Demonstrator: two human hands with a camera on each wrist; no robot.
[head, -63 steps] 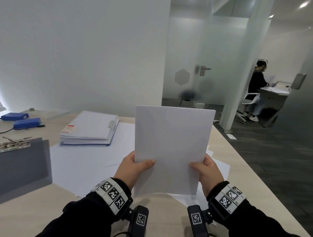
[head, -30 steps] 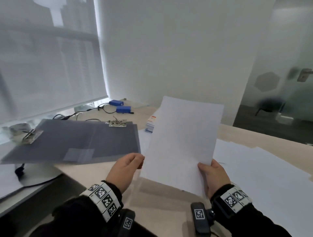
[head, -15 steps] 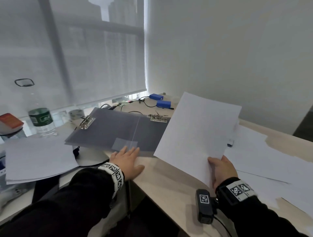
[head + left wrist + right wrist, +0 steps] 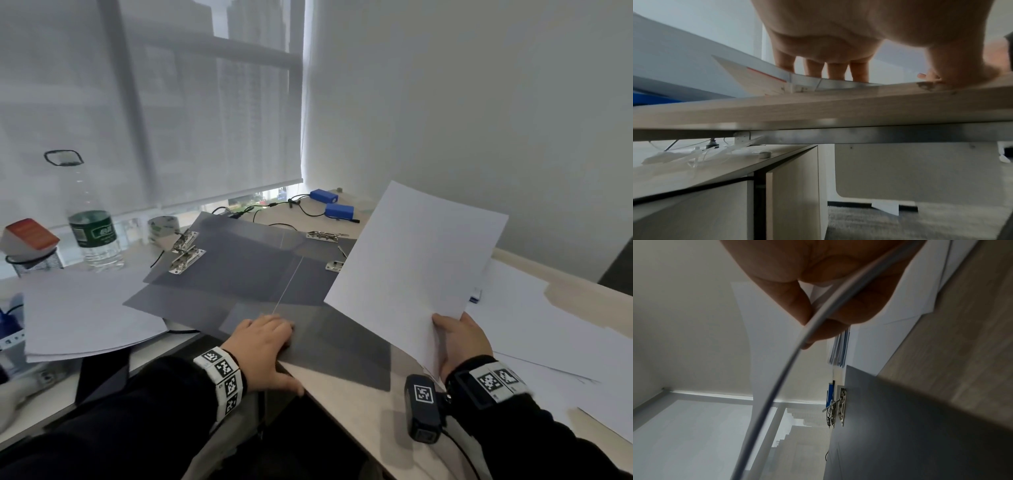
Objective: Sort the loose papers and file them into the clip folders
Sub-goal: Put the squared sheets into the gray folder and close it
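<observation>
My right hand (image 4: 459, 339) grips a thin stack of white paper (image 4: 411, 267) by its lower right corner and holds it tilted above the desk. In the right wrist view the thumb and fingers (image 4: 797, 305) pinch the stack's edge (image 4: 781, 378). Open grey clip folders (image 4: 239, 270) lie overlapped on the desk, with metal clips (image 4: 186, 255) at their far ends. My left hand (image 4: 267, 339) lies flat on the near part of the top folder, its thumb at the desk edge. The left wrist view shows straight fingers (image 4: 836, 69) pressing down on the folder (image 4: 838, 83).
Loose white sheets (image 4: 548, 325) cover the desk on the right. Another paper pile (image 4: 85, 315) lies at the left, and behind it stand a water bottle (image 4: 92, 233) and a tape roll (image 4: 163, 226). Two blue packs (image 4: 339, 209) with cables sit at the back by the window.
My left hand let go of the paper stack and came down on the grey folder. The view swung left to the folders. The right hand alone now holds the stack.
</observation>
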